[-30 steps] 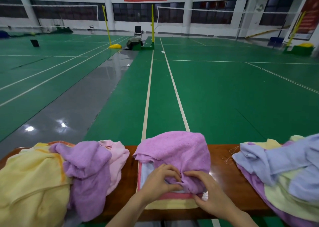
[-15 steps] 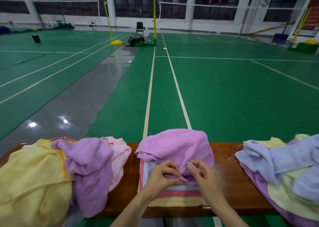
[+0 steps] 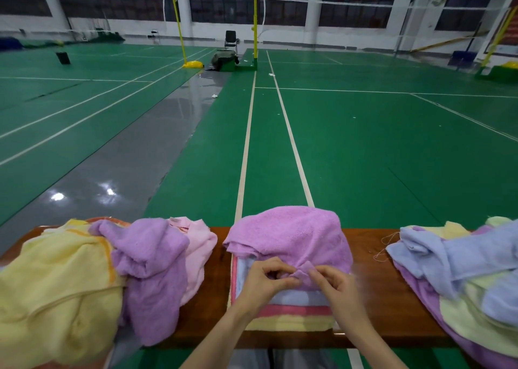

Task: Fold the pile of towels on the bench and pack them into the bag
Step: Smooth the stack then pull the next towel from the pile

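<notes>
A crumpled pink-purple towel (image 3: 291,234) lies on a stack of folded towels (image 3: 291,315) at the middle of the wooden bench (image 3: 213,321). My left hand (image 3: 266,281) and my right hand (image 3: 336,287) meet at the towel's near edge, and both pinch a small bunched corner of it between thumb and fingers. The folded stack shows white, pink and yellow layers below my hands. No bag is in view.
A heap of unfolded towels, yellow (image 3: 53,293), purple (image 3: 154,273) and pale pink (image 3: 199,245), covers the bench's left end. Another heap, light blue (image 3: 448,259) over yellow and purple, covers the right end. Green court floor (image 3: 364,158) with net posts lies beyond.
Both hands have lifted slightly from pressing the towel's near edge onto the stack and now pinch a corner of it between them.
</notes>
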`<state>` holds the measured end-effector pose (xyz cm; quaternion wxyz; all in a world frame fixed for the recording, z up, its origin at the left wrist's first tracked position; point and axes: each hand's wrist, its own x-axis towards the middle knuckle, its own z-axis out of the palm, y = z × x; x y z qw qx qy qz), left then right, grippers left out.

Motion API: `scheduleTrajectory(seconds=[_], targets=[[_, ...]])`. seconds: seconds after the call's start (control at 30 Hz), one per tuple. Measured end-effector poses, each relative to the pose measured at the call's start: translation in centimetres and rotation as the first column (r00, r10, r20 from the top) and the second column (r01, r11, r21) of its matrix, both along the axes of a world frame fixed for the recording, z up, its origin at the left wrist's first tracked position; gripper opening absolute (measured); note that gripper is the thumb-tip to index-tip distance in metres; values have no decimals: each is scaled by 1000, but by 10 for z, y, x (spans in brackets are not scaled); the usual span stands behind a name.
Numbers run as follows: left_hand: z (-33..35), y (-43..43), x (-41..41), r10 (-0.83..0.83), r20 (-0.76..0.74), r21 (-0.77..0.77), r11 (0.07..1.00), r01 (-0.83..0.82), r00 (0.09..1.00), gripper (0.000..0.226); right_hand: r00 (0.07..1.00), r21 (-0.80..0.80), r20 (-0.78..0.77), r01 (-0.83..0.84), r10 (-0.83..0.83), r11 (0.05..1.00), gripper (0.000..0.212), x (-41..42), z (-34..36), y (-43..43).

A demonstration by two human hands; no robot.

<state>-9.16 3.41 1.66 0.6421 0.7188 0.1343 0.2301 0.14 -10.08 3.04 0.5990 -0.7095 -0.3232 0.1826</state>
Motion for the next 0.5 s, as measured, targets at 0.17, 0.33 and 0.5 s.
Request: scheduleTrajectory(seconds=[0.17, 0.33, 0.5], targets=[[1, 2, 1, 44, 2, -54, 998, -43, 999, 25, 998, -11, 65, 18, -17, 1000, 44, -2, -3, 3], [1, 1, 2, 34, -24, -62, 997, -36, 999, 13, 987, -108, 93, -121, 132, 987, 8, 2, -4, -7], [2, 1, 3, 24, -52, -59, 998, -27, 998, 20, 964, -179, 254, -36, 81, 983, 16, 1, -10, -3]])
